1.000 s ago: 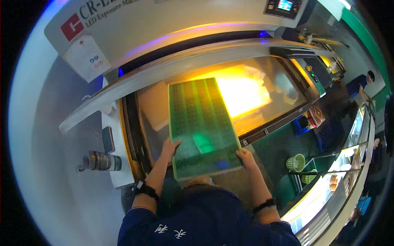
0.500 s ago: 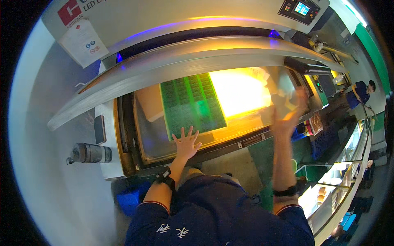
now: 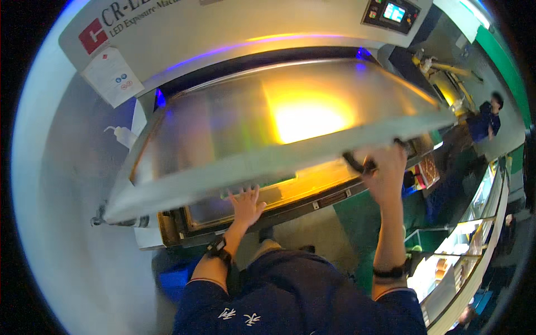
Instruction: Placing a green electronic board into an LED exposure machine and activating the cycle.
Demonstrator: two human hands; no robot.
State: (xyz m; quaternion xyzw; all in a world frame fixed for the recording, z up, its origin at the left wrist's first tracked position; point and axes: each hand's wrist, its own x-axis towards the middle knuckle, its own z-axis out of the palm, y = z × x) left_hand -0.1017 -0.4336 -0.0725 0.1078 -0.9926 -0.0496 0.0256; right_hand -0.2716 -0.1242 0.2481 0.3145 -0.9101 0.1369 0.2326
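Observation:
A big metal lid is tilted down over the lit bed of an exposure machine. My right hand is closed round the black handle on the lid's front edge. Under that edge, my left hand lies with fingers spread at the near edge of a green patterned sheet. Most of the sheet is hidden by the lid. Yellow light shows on the strip of bed in front, and a bright glow reflects off the lid's underside.
A control panel with a screen sits at the upper right of the machine. A white squeeze bottle stands left of the lid. Below it, a dark flask is partly covered by the lid. Another person stands at the far right.
The lid has come down toward me, covering most of the green sheet and bright area. My right hand, blurred before, now grips its handle. My left hand stays nearly in place.

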